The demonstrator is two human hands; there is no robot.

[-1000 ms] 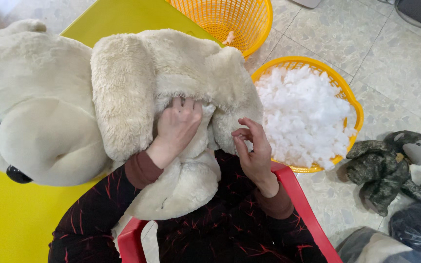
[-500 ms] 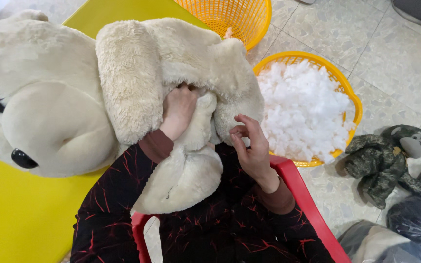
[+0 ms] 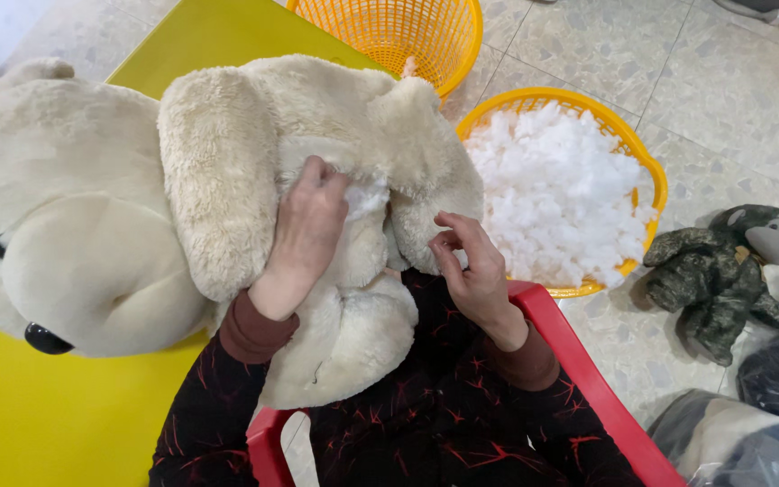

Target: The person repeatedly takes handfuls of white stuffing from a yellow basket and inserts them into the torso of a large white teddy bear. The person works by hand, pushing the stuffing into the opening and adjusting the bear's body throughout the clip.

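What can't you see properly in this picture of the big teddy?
Head view only:
- Left hand: fingertips hidden, buried in the cream plush bear by white stuffing.
- Bear's opening: covered by fur and that hand.
- Upper orange basket: cut off by top edge.
- Right hand: whether it pinches anything, too small to tell.
- Grey bundle: cut off at the bottom corner.

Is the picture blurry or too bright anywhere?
Head view: sharp overall, with soft, even light and hardly any shadows; the white stuffing in its orange basket is so bright that its detail washes out; both the left hand and the right hand on the cream plush bear look crisp, not smeared.
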